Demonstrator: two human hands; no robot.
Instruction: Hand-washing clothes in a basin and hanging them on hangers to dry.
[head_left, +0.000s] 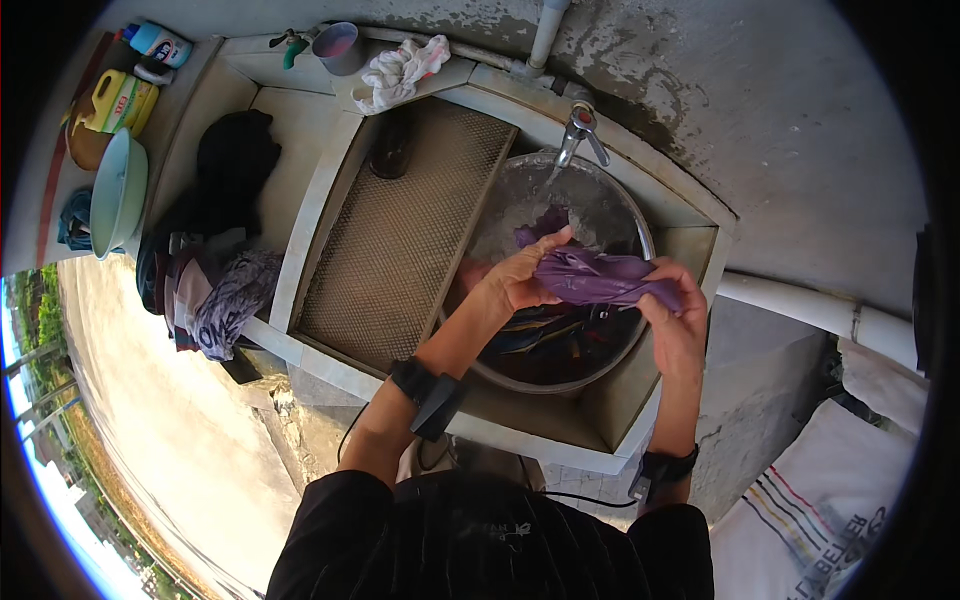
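Observation:
A wet purple cloth (596, 276) is stretched between my two hands, above a round metal basin (559, 386). My left hand (525, 274) grips its left end, and my right hand (677, 311) pinches the right end near the basin's rim. Part of a purple cloth hangs behind my left hand, below the tap. Water runs from the metal tap (576, 135) into the basin, where dark and coloured fabric (540, 334) lies in water. Beside the basin, on the left, is a ribbed washboard (405, 240) with a dark object (390, 146) on it.
Dark clothes (236, 165) lie in the left sink section, and patterned clothes (240, 300) hang over its front edge. A grey cup (339, 49) and a white cloth (401, 71) sit on the back ledge. A pale green basin (120, 195) and a yellow jug (124, 101) stand far left.

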